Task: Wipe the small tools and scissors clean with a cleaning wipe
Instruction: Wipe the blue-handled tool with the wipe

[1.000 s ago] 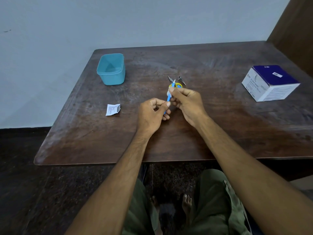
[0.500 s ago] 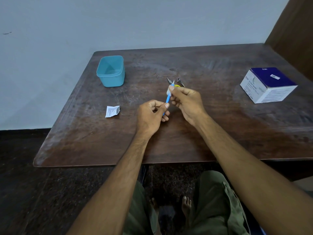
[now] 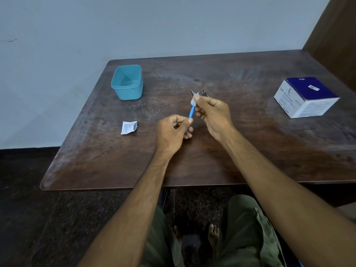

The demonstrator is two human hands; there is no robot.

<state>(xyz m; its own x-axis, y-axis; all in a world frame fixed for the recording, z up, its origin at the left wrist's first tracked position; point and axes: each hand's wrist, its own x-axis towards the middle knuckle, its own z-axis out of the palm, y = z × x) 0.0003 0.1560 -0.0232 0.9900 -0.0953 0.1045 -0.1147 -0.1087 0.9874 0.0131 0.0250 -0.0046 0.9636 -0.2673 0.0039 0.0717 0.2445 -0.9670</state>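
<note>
The fingers [image 3: 189, 120] of the left hand [image 3: 171, 132] are curled round the low end of a thin blue tool [image 3: 190, 113] and pinch it between thumb and fingertips. The tool points up and away from the person, a little tilted. The right hand [image 3: 213, 114] has its fingers bent together on a small white wipe [image 3: 193, 101], which is pressed on the top part of the blue tool. Both hands are held over the middle of the brown wooden bench [image 3: 250, 151], close to each other. Just behind the right hand, some small metal tools [image 3: 205, 92] lie on the bench; only their tips show, so what they are is hard to tell. To the left of the left hand lies a torn white wrapper [image 3: 129, 127], flat on the bench. Farther back on the left stands a blue-green tub [image 3: 127, 82] with no lid. Far on the right side sits a white and dark blue box [image 3: 306, 97] with small print on it. Under the bench edge the person's green trousers [image 3: 248, 232] and bare feet [image 3: 212, 233] show on the dark floor.
</note>
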